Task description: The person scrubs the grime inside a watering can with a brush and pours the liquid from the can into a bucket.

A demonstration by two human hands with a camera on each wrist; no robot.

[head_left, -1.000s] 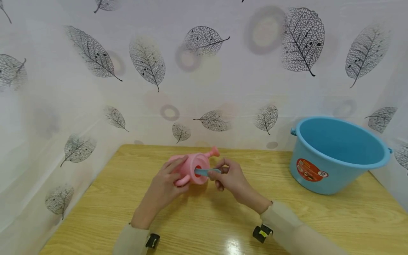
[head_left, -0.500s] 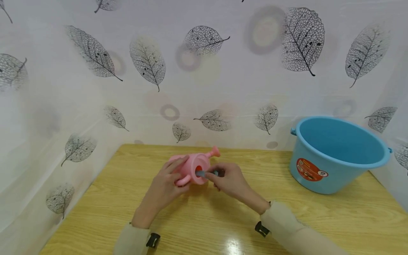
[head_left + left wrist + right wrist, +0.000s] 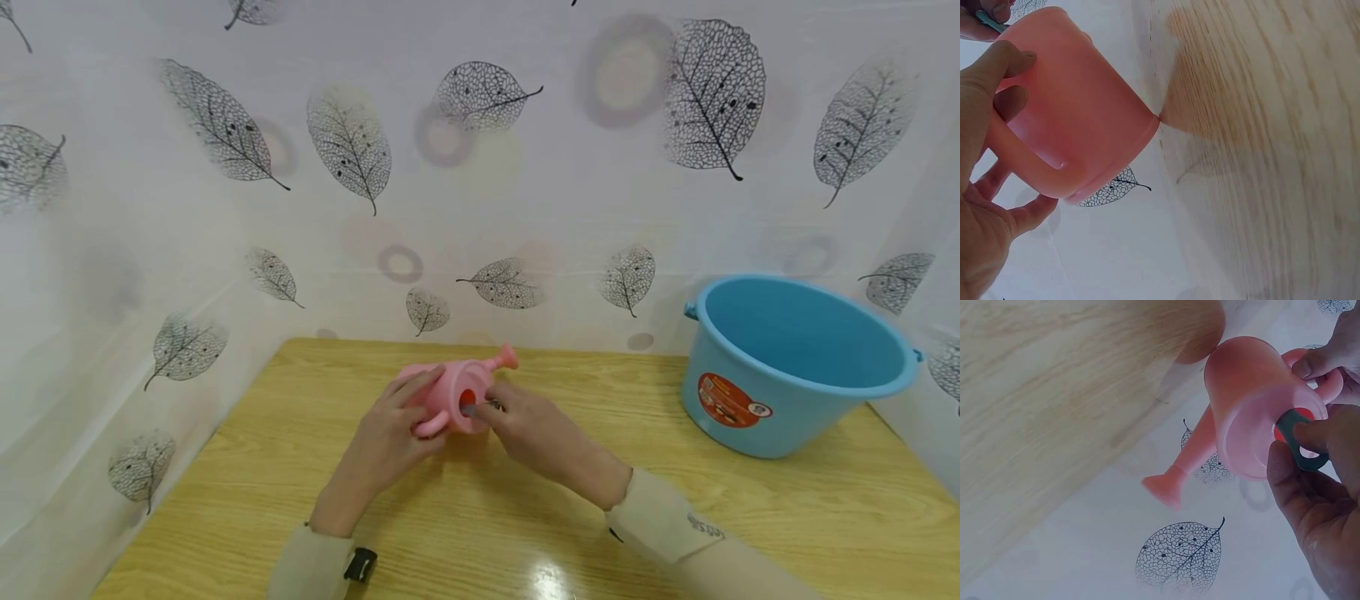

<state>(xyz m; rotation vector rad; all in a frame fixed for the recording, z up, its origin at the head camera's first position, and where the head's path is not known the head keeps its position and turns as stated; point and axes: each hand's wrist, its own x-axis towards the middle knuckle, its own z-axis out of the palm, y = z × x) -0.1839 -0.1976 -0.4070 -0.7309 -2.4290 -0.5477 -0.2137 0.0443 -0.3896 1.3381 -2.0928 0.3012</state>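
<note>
A pink watering can lies tipped, its mouth turned toward the right hand and its spout pointing to the back right. The left hand holds it, with fingers over the body and around the loop handle, as the left wrist view shows. Between thumb and fingers, the right hand pinches a blue-green flat handle that has a hole in its end. The handle reaches into the can's mouth, and its far part is hidden inside. Something red shows within the can.
A large blue bucket with a red label stands at the right of the wooden table. Behind and to the left hangs a pale sheet printed with leaves. A black strap sits at the left wrist.
The right hand has moved left, closer to the can's mouth, and the blue-green handle has gone deeper inside. The left hand and the watering can have stayed in place.
</note>
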